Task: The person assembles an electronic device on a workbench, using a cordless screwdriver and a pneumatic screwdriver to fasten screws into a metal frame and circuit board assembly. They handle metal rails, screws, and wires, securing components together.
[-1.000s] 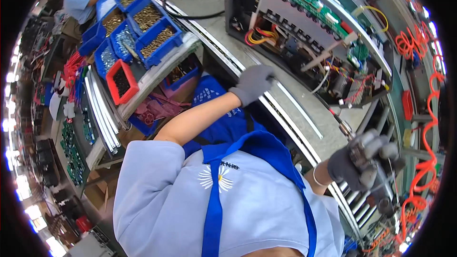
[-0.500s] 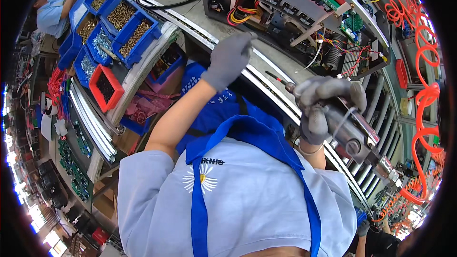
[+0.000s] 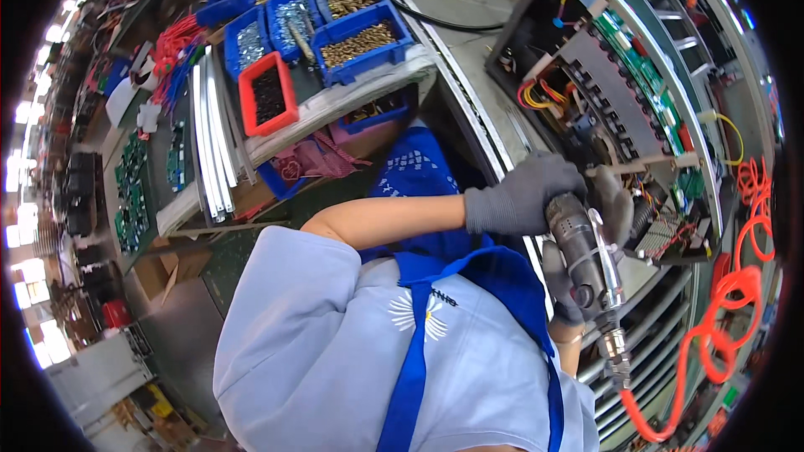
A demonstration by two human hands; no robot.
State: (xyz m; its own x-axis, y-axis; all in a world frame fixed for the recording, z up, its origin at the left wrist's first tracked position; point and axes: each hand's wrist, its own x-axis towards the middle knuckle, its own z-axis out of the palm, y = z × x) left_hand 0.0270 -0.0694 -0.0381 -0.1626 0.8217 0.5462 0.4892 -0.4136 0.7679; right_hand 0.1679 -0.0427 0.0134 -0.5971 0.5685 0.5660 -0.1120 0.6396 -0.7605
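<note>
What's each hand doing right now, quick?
Left hand: curled against the pneumatic screwdriver, whether gripping it can't be told.
Right hand: closed, holding the pneumatic screwdriver.

The left hand (image 3: pixel 526 197), grey-gloved, lies with its back turned upward, knuckles bent toward the right hand (image 3: pixel 559 280); its fingertips are hidden. The bare left forearm (image 3: pixel 394 222) runs almost level out from that hand's wrist to a bent left elbow (image 3: pixel 314 224). Just beside the left hand, the right hand, gloved alike, is curled in a grip, its palm mostly covered. The right forearm (image 3: pixel 569 358) rises steeply from below that hand, its wrist close to the torso.
</note>
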